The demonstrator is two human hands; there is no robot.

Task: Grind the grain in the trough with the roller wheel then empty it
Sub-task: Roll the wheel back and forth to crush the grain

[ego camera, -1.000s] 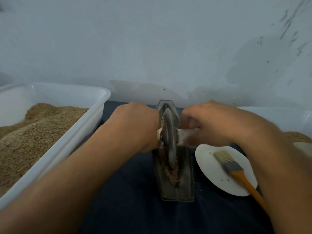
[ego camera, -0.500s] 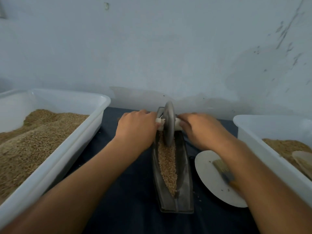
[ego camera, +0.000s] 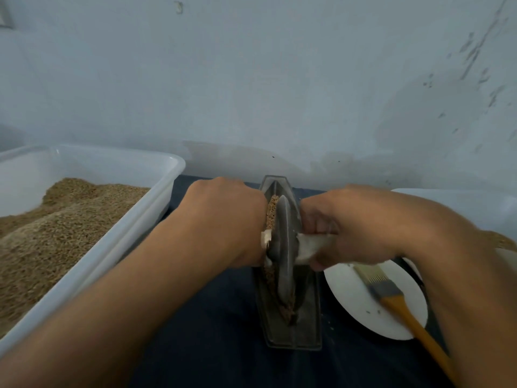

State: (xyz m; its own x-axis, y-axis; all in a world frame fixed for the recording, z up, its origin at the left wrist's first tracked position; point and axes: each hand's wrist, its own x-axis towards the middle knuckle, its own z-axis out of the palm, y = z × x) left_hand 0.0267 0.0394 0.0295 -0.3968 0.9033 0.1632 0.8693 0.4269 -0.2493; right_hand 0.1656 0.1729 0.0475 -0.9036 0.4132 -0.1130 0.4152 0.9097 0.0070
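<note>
A dark metal boat-shaped trough (ego camera: 292, 336) lies lengthwise on the dark cloth, with brown grain (ego camera: 270, 212) along its groove. A grey roller wheel (ego camera: 284, 247) stands upright in the groove near the middle of the trough. Its white axle handle (ego camera: 309, 246) sticks out on both sides. My left hand (ego camera: 229, 219) grips the left end of the handle and hides most of it. My right hand (ego camera: 347, 228) grips the right end.
A large white tub (ego camera: 134, 222) heaped with grain stands at the left. On the right lie a white plate (ego camera: 352, 301) bearing a yellow-handled brush (ego camera: 391, 301) and, behind my right arm, another white tub (ego camera: 458, 203) with grain. A pale wall rises just behind the trough.
Both hands have pulled the wheel back from the far end of the trough toward its middle. The camera has tilted slightly with the stroke.
</note>
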